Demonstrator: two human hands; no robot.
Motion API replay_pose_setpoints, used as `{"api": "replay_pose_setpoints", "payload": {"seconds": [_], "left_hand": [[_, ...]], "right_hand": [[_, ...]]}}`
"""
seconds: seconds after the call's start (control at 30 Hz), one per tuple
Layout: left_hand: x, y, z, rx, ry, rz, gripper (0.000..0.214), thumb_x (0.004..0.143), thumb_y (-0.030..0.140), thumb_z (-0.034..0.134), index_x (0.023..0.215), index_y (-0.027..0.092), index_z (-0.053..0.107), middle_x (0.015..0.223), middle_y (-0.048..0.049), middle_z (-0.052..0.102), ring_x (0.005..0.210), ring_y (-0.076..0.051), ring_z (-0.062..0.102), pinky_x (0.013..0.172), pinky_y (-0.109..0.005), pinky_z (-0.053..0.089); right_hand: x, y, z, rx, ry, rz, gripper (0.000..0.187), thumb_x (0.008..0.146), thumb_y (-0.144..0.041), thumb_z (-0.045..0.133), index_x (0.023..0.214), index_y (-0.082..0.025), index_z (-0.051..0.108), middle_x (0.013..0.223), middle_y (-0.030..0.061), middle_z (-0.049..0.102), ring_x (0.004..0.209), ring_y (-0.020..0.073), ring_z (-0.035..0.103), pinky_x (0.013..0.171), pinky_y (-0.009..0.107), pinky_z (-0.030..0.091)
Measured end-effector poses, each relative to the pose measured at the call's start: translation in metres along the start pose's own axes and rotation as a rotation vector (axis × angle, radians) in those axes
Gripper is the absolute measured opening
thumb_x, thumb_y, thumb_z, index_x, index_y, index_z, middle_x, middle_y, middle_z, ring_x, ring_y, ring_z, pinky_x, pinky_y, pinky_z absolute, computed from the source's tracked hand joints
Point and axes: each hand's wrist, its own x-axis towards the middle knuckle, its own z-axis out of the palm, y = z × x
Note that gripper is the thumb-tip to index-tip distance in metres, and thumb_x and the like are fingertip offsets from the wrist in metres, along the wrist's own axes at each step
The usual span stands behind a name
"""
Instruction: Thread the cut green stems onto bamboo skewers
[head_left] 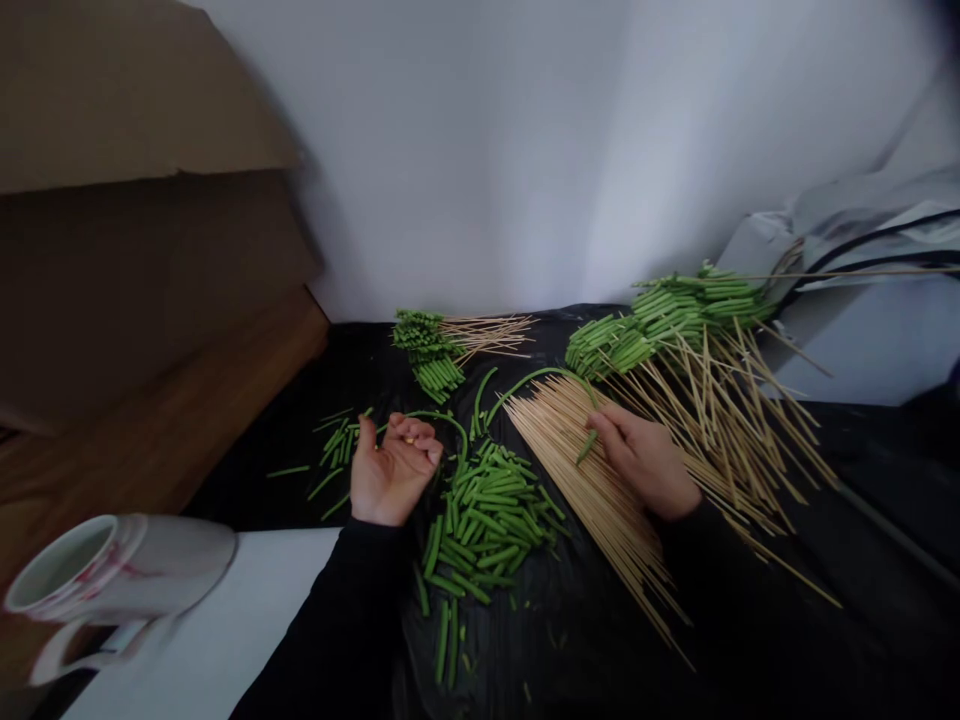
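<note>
My left hand (391, 462) lies palm up on the black sheet (600, 620), fingers curled, a ring showing; whether it holds anything I cannot make out. My right hand (643, 458) rests on a fan of bare wooden skewers (592, 480) and pinches one short green stem piece (586, 447). Between the hands lies a heap of cut green stem pieces (484, 510). A few long uncut stems (525, 382) curve behind the heap.
Loaded skewers are stacked at the back middle (431, 350) and back right (675, 310). A white mug (112, 575) lies at the lower left on a white surface. Brown cardboard (127, 200) stands at the left, a white wall behind, plastic bags (862, 230) at the right.
</note>
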Motion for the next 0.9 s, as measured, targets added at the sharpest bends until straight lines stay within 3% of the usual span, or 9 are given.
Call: {"api": "replay_pose_setpoints", "payload": {"seconds": [0.13, 0.23, 0.3, 0.37, 0.43, 0.6, 0.73, 0.9], "left_hand": [[-0.001, -0.004, 0.003, -0.041, 0.004, -0.119, 0.049, 0.094, 0.055, 0.038, 0.077, 0.014, 0.06, 0.068, -0.0016, 0.052, 0.067, -0.014, 0.053, 0.059, -0.026, 0.045], [-0.009, -0.021, 0.009, 0.154, -0.07, -0.234, 0.043, 0.09, 0.05, 0.05, 0.072, 0.012, 0.06, 0.065, 0.0, 0.048, 0.062, -0.011, 0.049, 0.055, -0.021, 0.04], [-0.015, -0.032, 0.012, 0.372, -0.108, -0.251, 0.038, 0.087, 0.048, 0.058, 0.072, 0.012, 0.063, 0.063, 0.0004, 0.049, 0.057, -0.009, 0.045, 0.05, -0.019, 0.034], [-0.021, -0.041, 0.013, 0.667, -0.139, -0.191, 0.038, 0.083, 0.049, 0.063, 0.074, 0.012, 0.066, 0.063, -0.0007, 0.053, 0.055, -0.008, 0.045, 0.048, -0.019, 0.03], [-0.026, -0.049, 0.014, 0.979, -0.19, -0.087, 0.038, 0.08, 0.049, 0.066, 0.073, 0.012, 0.067, 0.064, -0.0022, 0.057, 0.057, -0.01, 0.047, 0.05, -0.02, 0.031], [-0.033, -0.061, 0.012, 1.512, -0.284, 0.195, 0.028, 0.069, 0.041, 0.078, 0.07, 0.015, 0.066, 0.061, -0.0001, 0.058, 0.054, -0.011, 0.046, 0.051, -0.024, 0.033], [-0.036, -0.065, 0.01, 1.732, -0.364, 0.341, 0.028, 0.075, 0.036, 0.074, 0.061, 0.017, 0.06, 0.057, 0.0014, 0.053, 0.054, -0.012, 0.047, 0.053, -0.025, 0.032], [-0.038, -0.059, 0.013, 1.808, -0.51, 0.384, 0.022, 0.086, 0.026, 0.062, 0.067, 0.018, 0.056, 0.067, 0.0002, 0.055, 0.064, -0.013, 0.051, 0.061, -0.025, 0.036]], "right_hand": [[0.003, 0.016, 0.008, -0.016, -0.208, 0.028, 0.041, 0.092, -0.046, 0.038, 0.061, -0.023, 0.051, 0.055, 0.0014, 0.054, 0.055, 0.0164, 0.049, 0.057, 0.03, 0.03], [0.003, 0.014, 0.012, 0.055, -0.259, 0.031, 0.041, 0.089, -0.048, 0.043, 0.06, -0.022, 0.053, 0.057, 0.0016, 0.058, 0.056, 0.0157, 0.052, 0.057, 0.029, 0.035], [0.003, 0.007, 0.013, 0.157, -0.287, 0.043, 0.036, 0.087, -0.051, 0.047, 0.07, -0.021, 0.06, 0.065, 0.0015, 0.064, 0.059, 0.0148, 0.056, 0.058, 0.028, 0.039], [-0.001, -0.002, 0.016, 0.396, -0.329, 0.121, 0.035, 0.082, -0.054, 0.055, 0.083, -0.02, 0.062, 0.07, 0.0011, 0.066, 0.056, 0.0132, 0.056, 0.055, 0.027, 0.043], [-0.007, -0.014, 0.023, 0.649, -0.349, 0.194, 0.036, 0.073, -0.055, 0.067, 0.083, -0.02, 0.062, 0.067, -0.0005, 0.063, 0.055, 0.013, 0.055, 0.052, 0.027, 0.043], [-0.027, -0.041, 0.046, 0.778, -0.242, 0.125, 0.029, 0.072, -0.042, 0.074, 0.083, -0.022, 0.056, 0.067, -0.0021, 0.063, 0.061, 0.0131, 0.056, 0.057, 0.027, 0.041], [-0.034, -0.047, 0.053, 0.878, -0.283, 0.181, 0.038, 0.07, -0.037, 0.077, 0.087, -0.024, 0.046, 0.063, -0.0069, 0.059, 0.057, 0.0114, 0.055, 0.055, 0.025, 0.039], [-0.03, -0.044, 0.05, 1.046, -0.389, 0.226, 0.042, 0.068, -0.036, 0.079, 0.087, -0.023, 0.045, 0.062, -0.0077, 0.061, 0.054, 0.0096, 0.055, 0.054, 0.023, 0.04]]}}
